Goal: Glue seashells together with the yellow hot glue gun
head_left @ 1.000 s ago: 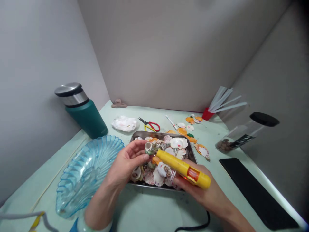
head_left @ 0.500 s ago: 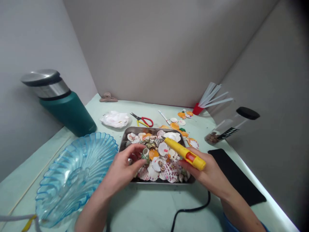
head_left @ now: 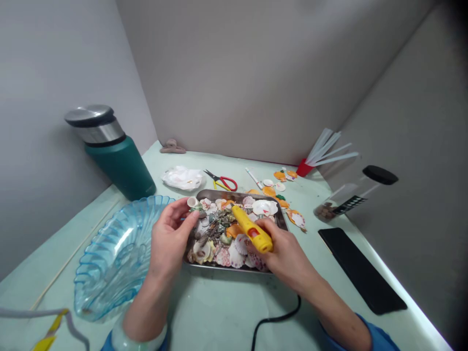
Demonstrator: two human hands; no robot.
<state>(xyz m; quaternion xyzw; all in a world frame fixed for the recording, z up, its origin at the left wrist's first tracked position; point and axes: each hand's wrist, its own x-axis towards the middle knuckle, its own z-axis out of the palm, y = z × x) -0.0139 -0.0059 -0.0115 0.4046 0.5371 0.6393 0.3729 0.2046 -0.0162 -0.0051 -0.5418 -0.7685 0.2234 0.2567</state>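
A small greenish snail shell (head_left: 193, 204) with a pale round opening is pinched between the thumb and fingers of my left hand (head_left: 171, 236), at the left edge of the metal tray (head_left: 234, 269). My right hand (head_left: 287, 248) is closed around a yellow hot glue gun (head_left: 252, 229), its dark tip pointing away from me above the tray. Scallop shells (head_left: 237, 253) and other mixed shells fill the tray. A large white shell (head_left: 263, 208) lies near its far right corner. The shell's underside is hidden by my fingers.
A blue glass dish (head_left: 109, 263) and a green bottle (head_left: 122, 165) stand left. Behind the tray are red-handled pliers or scissors (head_left: 228, 183), a white pen (head_left: 253, 178) and orange shells (head_left: 269, 191). Right are a red cup (head_left: 304, 168) of translucent sticks, a clear bottle (head_left: 351, 192) and a black slab (head_left: 361, 268).
My left hand has moved left with the snail shell, to the tray's edge. The right hand has also shifted left with the glue gun. The view has shifted slightly.
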